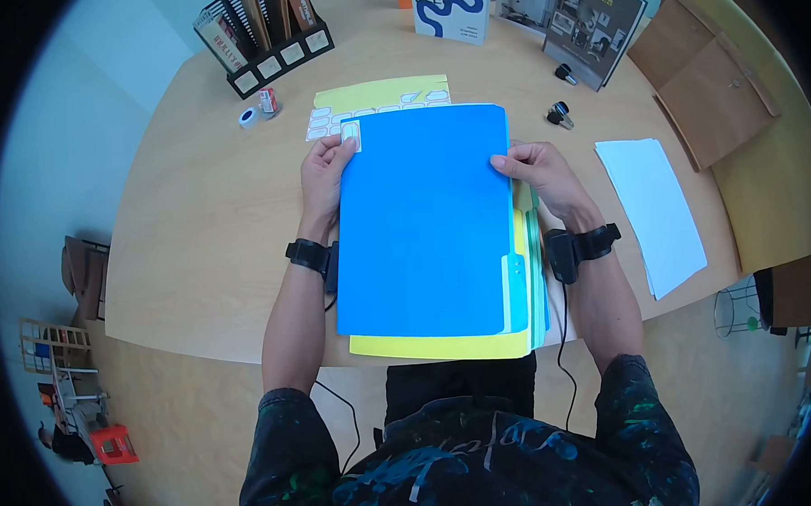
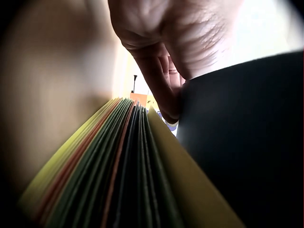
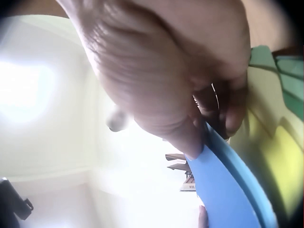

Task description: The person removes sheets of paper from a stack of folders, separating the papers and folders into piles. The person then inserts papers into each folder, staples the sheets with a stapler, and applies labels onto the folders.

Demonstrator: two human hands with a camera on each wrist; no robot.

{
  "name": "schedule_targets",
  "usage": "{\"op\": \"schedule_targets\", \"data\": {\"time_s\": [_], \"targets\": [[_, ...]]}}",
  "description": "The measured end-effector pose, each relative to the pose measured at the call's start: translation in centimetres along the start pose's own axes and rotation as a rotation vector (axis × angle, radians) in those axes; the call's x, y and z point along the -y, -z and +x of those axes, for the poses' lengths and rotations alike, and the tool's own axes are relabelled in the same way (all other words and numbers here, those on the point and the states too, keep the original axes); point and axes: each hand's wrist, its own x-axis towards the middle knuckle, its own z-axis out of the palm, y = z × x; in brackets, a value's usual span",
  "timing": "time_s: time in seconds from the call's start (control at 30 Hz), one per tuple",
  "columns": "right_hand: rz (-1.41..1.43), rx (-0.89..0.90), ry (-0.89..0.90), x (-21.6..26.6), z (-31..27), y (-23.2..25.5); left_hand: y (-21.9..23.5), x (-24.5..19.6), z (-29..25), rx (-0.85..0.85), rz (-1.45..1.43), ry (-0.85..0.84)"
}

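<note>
Both hands hold a blue file folder (image 1: pixel 422 216) raised over a stack of coloured folders (image 2: pixel 118 156). At its upper left corner, the left hand (image 1: pixel 325 171) pinches the edge, thumb on a white label (image 1: pixel 351 136) with a printed frame. The right hand (image 1: pixel 542 173) grips the right edge, thumb in front and fingers behind, as the right wrist view also shows. A yellow folder (image 1: pixel 437 346) on top of the stack shows below the blue one. Behind the blue folder's top edge lies a sheet of labels (image 1: pixel 324 123) on a yellow backing (image 1: pixel 380 91).
White paper sheets (image 1: pixel 653 215) lie at the right. Black clips (image 1: pixel 560 115), a tape roll (image 1: pixel 248 118) and a small red-and-white box (image 1: pixel 269 102) sit farther back. A black file holder (image 1: pixel 279 59) and standing books (image 1: pixel 592 28) are at the rear. Cables hang from both wrist cameras.
</note>
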Motion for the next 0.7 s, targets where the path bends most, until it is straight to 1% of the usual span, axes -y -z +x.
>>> {"op": "schedule_targets", "data": {"time_s": [0.17,0.23,0.27,0.33,0.43,0.5,0.57,0.67,0.7], "targets": [[-0.012,-0.065,-0.02,-0.6,0.1,0.0,-0.2,0.0,-0.2,0.012,-0.014,0.009],[-0.063,-0.17,-0.045,-0.4,0.2,-0.2,-0.2,0.1,-0.1,0.01,-0.013,0.014],[-0.064,-0.169,-0.046,-0.2,0.1,-0.3,-0.1,0.2,-0.1,0.008,-0.023,0.019],[-0.113,-0.21,-0.112,0.5,-0.2,-0.3,0.0,0.4,0.1,0.009,-0.032,0.023],[-0.092,-0.25,-0.111,0.5,-0.3,-0.5,0.1,0.5,0.2,0.036,-0.035,0.036],[-0.083,-0.28,-0.11,0.4,-0.2,-0.7,-0.1,0.4,0.2,-0.004,-0.052,0.033],[-0.075,-0.31,-0.11,0.2,-0.1,-0.8,0.1,0.5,0.2,0.027,-0.048,0.023],[0.01,-0.306,-0.068,-0.1,0.0,-0.3,0.5,0.5,0.2,0.056,-0.039,0.013],[0.035,-0.274,-0.04,-0.2,0.0,0.0,0.6,0.5,0.2,0.057,-0.033,0.012]]}}
